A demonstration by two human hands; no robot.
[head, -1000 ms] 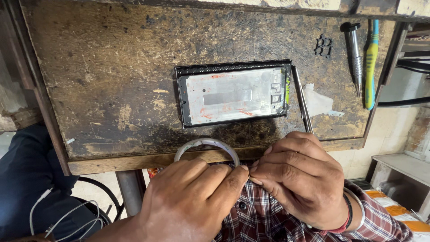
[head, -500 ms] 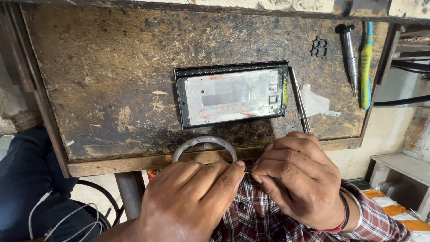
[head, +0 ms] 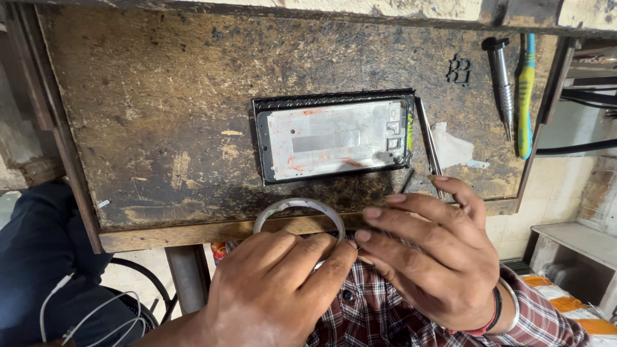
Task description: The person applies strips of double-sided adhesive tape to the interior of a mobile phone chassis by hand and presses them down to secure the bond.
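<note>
**Clear tape ring pinned at the counter's near edge**

Scuffed wooden counter [head: 148, 128] carries a stripped phone frame [head: 334, 136] flat at its middle, tweezers [head: 429, 144] just beside it. The left hand [head: 276, 292] grasps the tape ring [head: 299, 215], steadying it against the edge. The right hand [head: 434, 257] is released, fingers spread, fingertips [head: 373, 212] near the ring, seemingly feeling for the tape's end.

Phone frame [head: 334, 137] lies flat mid-desk [head: 160, 115]. Tweezers [head: 429, 144] lie just right of it. Roll of tape [head: 299, 215] sits at the near desk edge, in front of the frame. I see my left hand [head: 270, 295] on the roll's near side, my right hand [head: 430, 257] to its right. Screwdriver [head: 501, 83] and toothbrush [head: 526, 96] lie side by side, far right.
</note>
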